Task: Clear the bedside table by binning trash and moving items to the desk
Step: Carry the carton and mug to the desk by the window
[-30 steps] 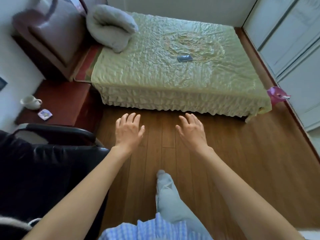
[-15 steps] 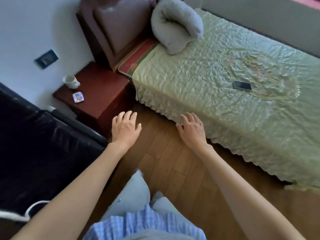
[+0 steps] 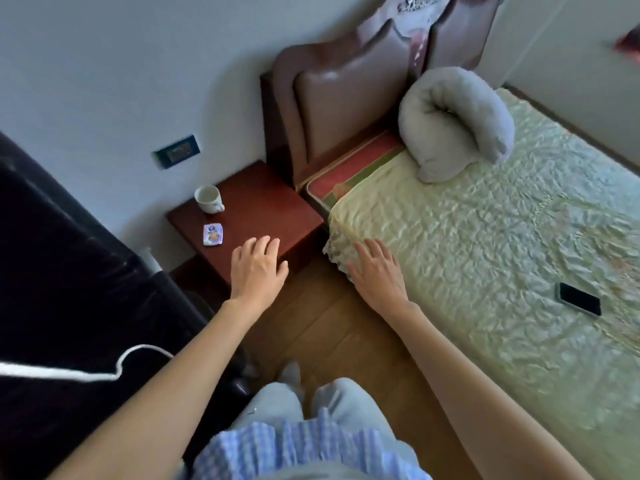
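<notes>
A dark red bedside table (image 3: 263, 206) stands between the wall and the bed. On its far left corner sits a white cup (image 3: 207, 199), upright. A small white and purple wrapper (image 3: 212, 234) lies flat nearer the front left edge. My left hand (image 3: 258, 268) hovers over the table's front edge, palm down, fingers apart, holding nothing, to the right of the wrapper. My right hand (image 3: 379, 271) is held out over the corner of the bed, palm down, fingers spread and empty.
A bed with a pale green quilted cover (image 3: 485, 244) fills the right side; a black phone (image 3: 579, 298) and a folded grey pillow (image 3: 457, 123) lie on it. A black chair (image 3: 79, 271) stands at the left. A brown padded headboard (image 3: 343, 102) rises behind. Wooden floor lies below.
My view has swung left and moved closer to the bedside table. Both hands have advanced; the left one has gone from above the floor to over the table's front edge.
</notes>
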